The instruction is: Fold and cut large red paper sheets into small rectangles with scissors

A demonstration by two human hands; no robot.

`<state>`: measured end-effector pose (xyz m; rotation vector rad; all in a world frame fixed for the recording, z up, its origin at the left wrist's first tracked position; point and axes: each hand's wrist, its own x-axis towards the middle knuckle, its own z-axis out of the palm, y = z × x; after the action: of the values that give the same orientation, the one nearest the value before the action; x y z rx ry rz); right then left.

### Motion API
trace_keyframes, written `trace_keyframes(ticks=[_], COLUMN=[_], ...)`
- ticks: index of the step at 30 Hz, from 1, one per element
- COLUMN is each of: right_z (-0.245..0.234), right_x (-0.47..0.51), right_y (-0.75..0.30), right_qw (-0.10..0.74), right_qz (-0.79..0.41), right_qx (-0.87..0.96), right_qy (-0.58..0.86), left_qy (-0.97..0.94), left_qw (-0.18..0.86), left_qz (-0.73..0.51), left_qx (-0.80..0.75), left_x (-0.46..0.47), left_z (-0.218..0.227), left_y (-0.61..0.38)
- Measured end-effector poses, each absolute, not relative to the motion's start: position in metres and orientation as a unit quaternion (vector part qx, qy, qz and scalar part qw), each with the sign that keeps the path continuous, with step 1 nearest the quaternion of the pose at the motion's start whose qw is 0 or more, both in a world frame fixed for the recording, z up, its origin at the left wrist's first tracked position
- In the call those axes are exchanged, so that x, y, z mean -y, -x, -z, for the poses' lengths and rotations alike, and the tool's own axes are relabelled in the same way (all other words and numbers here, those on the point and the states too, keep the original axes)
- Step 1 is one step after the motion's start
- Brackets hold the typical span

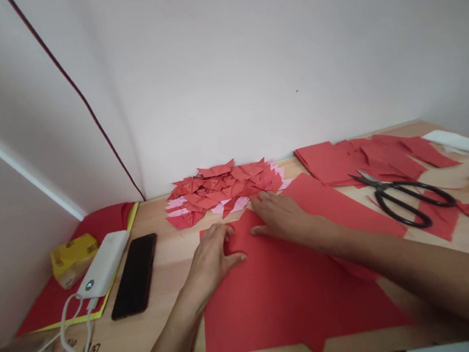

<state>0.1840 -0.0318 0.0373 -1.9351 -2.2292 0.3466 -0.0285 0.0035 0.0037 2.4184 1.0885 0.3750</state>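
Observation:
A large red paper sheet (pixel 274 301) lies flat on the table in front of me. My left hand (pixel 213 254) rests at its upper left edge, fingers bent and thumb held apart, gripping nothing visible. Over the sheet's far edge reaches my right hand (pixel 279 216), palm down, with fingers stretched and thumb apart. A red paper corner points up between the two hands. Just past my right fingertips is a pile of folded red and pink paper pieces (pixel 219 186). Another red sheet (pixel 327 208) lies partly under my right forearm.
Black-handled scissors (pixel 403 193) lie open at the right, near stacked red paper pieces (pixel 326 162) and scraps. At the left are a black phone (pixel 134 275), a white power bank (pixel 104 264) with cables, and a yellow packet (pixel 74 259) on coloured sheets. A wall rises behind.

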Motion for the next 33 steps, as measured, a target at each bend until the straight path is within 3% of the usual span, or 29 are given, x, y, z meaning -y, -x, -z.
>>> trace_keyframes(ticks=[7, 17, 24, 33], right_z=[-0.028, -0.016, -0.035, -0.074], right_x=[0.015, 0.008, 0.024, 0.034], right_y=[-0.185, -0.194, -0.198, -0.190], right_qw=[0.082, 0.149, 0.319, 0.472], right_qz=[-0.144, -0.215, -0.327, -0.329], right_qx=[0.737, 0.746, 0.663, 0.517], right_qy=[0.655, 0.612, 0.593, 0.634], left_qy=[-0.865, -0.848, -0.788, -0.609], left_qw=[0.261, 0.289, 0.380, 0.490], left_qz=[-0.123, -0.142, -0.253, -0.419], left_qx=[-0.410, -0.421, -0.413, -0.462], left_x=[0.003, 0.004, -0.001, -0.007], left_z=[-0.012, -0.014, -0.021, -0.026], left_y=[0.029, 0.028, 0.026, 0.028])
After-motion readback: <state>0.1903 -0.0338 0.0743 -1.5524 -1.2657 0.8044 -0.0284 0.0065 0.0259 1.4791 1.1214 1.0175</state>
